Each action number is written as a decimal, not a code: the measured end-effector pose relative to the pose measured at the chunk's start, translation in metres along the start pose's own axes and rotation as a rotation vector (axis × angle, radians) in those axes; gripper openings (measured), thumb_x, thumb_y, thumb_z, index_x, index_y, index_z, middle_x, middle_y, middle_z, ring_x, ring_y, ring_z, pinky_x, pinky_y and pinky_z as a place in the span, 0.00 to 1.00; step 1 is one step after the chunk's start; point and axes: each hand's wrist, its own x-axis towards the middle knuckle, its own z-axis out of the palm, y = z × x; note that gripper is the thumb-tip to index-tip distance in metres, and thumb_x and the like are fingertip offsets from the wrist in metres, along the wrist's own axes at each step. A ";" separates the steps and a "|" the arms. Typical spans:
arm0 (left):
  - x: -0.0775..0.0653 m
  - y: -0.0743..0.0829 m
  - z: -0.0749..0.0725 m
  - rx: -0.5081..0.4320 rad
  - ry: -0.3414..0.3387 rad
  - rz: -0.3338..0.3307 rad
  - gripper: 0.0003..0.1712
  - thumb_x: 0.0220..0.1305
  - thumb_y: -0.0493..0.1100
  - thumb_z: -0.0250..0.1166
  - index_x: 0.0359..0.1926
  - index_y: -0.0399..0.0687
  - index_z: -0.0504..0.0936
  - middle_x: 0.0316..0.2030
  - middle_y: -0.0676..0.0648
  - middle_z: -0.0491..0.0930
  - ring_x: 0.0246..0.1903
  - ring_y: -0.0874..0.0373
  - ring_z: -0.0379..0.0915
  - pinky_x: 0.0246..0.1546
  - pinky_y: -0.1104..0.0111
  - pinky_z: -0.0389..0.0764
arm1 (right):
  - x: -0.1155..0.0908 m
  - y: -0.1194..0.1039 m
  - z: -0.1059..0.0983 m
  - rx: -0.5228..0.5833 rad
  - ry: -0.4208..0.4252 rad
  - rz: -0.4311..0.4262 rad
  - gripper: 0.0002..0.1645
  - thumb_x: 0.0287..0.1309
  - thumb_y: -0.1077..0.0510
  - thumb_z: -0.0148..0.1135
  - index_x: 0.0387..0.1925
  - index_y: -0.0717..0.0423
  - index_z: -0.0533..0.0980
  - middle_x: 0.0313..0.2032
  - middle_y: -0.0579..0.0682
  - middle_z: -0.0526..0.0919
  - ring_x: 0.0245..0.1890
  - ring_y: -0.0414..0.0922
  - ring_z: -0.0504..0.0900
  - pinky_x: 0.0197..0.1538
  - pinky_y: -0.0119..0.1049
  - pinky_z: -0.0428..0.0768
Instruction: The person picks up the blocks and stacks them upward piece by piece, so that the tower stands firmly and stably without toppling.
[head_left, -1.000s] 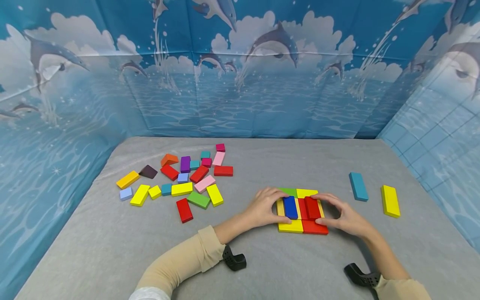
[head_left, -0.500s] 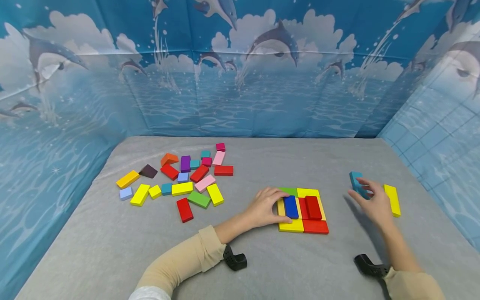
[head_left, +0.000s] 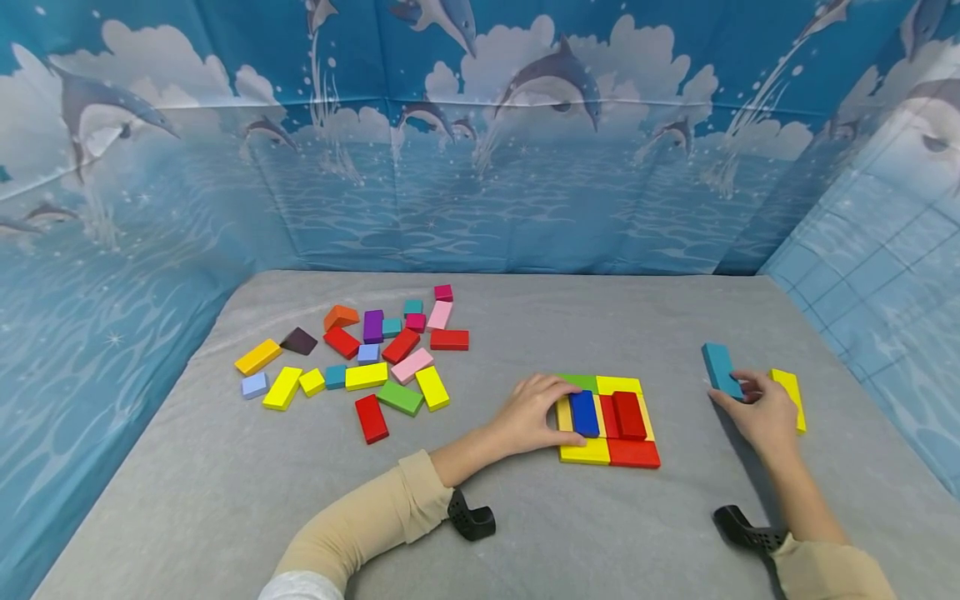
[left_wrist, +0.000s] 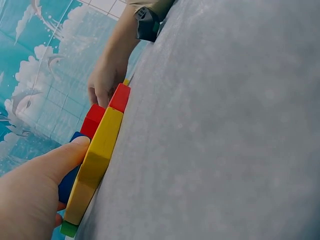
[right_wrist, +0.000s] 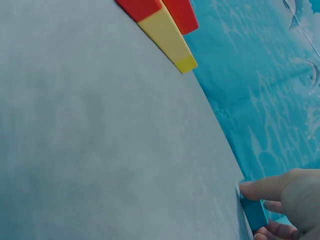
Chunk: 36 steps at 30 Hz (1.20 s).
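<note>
Fingers of the right hand (head_left: pixel 767 417) pinch one turquoise rectangular block (head_left: pixel 721 369) on grey cloth (head_left: pixel 570 533); the left hand (head_left: pixel 528 417) grips one blue rectangular block (head_left: pixel 585 416). The right has since left one red rectangular block (head_left: pixel 630 415).

the head view is bright and even; a soft shadow falls left of the right hand (head_left: pixel 770 418), and the curtain (head_left: pixel 885 192) pales at right. both wrist views are dimmer, bluish, the grey cloth (left_wrist: pixel 215 125) blurred.
</note>
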 end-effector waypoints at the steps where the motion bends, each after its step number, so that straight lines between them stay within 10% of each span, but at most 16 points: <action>1: 0.000 0.000 0.000 0.000 -0.002 -0.002 0.37 0.48 0.64 0.66 0.57 0.52 0.72 0.54 0.52 0.71 0.54 0.59 0.63 0.57 0.63 0.63 | -0.001 -0.001 -0.001 0.008 -0.003 0.020 0.27 0.53 0.59 0.62 0.51 0.72 0.69 0.44 0.71 0.72 0.40 0.61 0.73 0.37 0.47 0.72; 8: 0.000 0.000 0.001 -0.005 -0.005 -0.007 0.38 0.48 0.64 0.66 0.57 0.53 0.72 0.54 0.52 0.71 0.54 0.60 0.62 0.57 0.64 0.63 | -0.006 -0.015 -0.012 0.088 -0.077 0.062 0.25 0.58 0.60 0.57 0.55 0.71 0.69 0.48 0.69 0.72 0.43 0.59 0.72 0.26 0.21 0.68; 19: -0.002 0.001 0.000 -0.015 0.000 -0.014 0.39 0.50 0.64 0.65 0.60 0.51 0.70 0.56 0.52 0.71 0.55 0.59 0.62 0.57 0.64 0.63 | -0.012 -0.058 -0.006 0.358 -0.405 -0.504 0.18 0.49 0.71 0.64 0.44 0.65 0.75 0.45 0.59 0.76 0.45 0.28 0.71 0.46 0.18 0.72; 36: -0.002 0.000 -0.001 -0.068 -0.006 0.018 0.40 0.51 0.61 0.66 0.63 0.57 0.65 0.58 0.53 0.70 0.54 0.59 0.61 0.57 0.63 0.62 | -0.015 -0.073 0.012 0.357 -0.563 -0.518 0.20 0.49 0.68 0.65 0.47 0.63 0.75 0.46 0.58 0.77 0.45 0.39 0.74 0.48 0.31 0.76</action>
